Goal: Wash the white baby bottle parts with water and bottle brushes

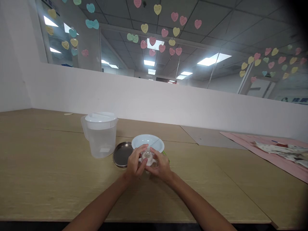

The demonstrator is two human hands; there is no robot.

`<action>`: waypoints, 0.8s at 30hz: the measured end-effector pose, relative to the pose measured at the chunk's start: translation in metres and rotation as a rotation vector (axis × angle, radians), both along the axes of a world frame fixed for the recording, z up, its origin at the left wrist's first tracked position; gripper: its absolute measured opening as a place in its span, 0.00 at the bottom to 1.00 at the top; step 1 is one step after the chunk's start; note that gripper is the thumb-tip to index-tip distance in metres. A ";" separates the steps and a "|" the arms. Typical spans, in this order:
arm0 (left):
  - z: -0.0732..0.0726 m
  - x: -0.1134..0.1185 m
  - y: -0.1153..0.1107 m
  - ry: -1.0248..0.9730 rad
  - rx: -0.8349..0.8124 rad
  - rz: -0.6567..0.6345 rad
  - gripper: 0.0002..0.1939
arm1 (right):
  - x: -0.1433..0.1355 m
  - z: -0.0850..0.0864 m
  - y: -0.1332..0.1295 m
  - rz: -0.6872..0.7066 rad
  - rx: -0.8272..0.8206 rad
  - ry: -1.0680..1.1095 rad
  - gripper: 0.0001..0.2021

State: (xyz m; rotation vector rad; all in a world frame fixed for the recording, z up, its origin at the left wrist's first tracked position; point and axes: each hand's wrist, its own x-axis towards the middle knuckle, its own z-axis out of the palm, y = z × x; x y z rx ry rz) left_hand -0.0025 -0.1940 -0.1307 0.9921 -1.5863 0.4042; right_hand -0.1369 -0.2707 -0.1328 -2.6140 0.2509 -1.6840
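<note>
Both hands meet around a small bottle top [147, 155] with a clear nipple-like tip and a pale collar. My left hand [136, 162] has its fingers closed round the left side. My right hand [159, 163] grips the right side, its fingers curled round a clear, handle-like part. Just behind the hands sits a white bowl [141, 139] with a thin stick or handle leaning in it. A round metal dish [121, 155] lies left of my left hand. Something green [166, 156] shows beside the bowl, mostly hidden.
A translucent lidded pitcher [102, 138] stands at the left on the wooden table [60, 179]. A pink cloth [243, 141] with crumpled material and a red and blue item lies far right. Behind is a low white wall [144, 99] below glass with heart-shaped notes.
</note>
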 end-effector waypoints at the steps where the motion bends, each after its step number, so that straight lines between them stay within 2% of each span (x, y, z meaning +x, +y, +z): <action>1: 0.000 0.000 0.000 0.008 0.012 -0.001 0.18 | 0.000 -0.001 -0.001 0.013 0.003 -0.006 0.32; 5: 0.001 -0.002 0.000 0.049 0.030 0.029 0.17 | 0.003 -0.003 -0.002 0.050 0.051 -0.034 0.31; 10: 0.002 -0.003 0.001 0.057 0.070 0.058 0.15 | 0.006 -0.008 0.002 0.002 0.187 -0.024 0.30; 13: 0.001 -0.003 0.001 0.061 0.083 0.066 0.16 | 0.006 -0.012 0.001 -0.007 0.196 -0.016 0.31; 15: -0.001 -0.001 0.001 0.048 0.089 0.039 0.18 | 0.003 -0.013 -0.002 0.011 0.148 0.011 0.32; 18: -0.002 0.002 -0.001 -0.001 0.134 -0.069 0.24 | -0.004 -0.012 -0.008 0.050 0.080 0.101 0.33; 21: -0.003 0.007 -0.005 0.060 0.171 -0.158 0.32 | -0.012 -0.006 -0.013 0.083 0.146 0.095 0.33; 24: -0.002 0.012 -0.006 0.162 0.098 -0.123 0.37 | -0.015 0.002 -0.015 0.094 0.257 -0.005 0.32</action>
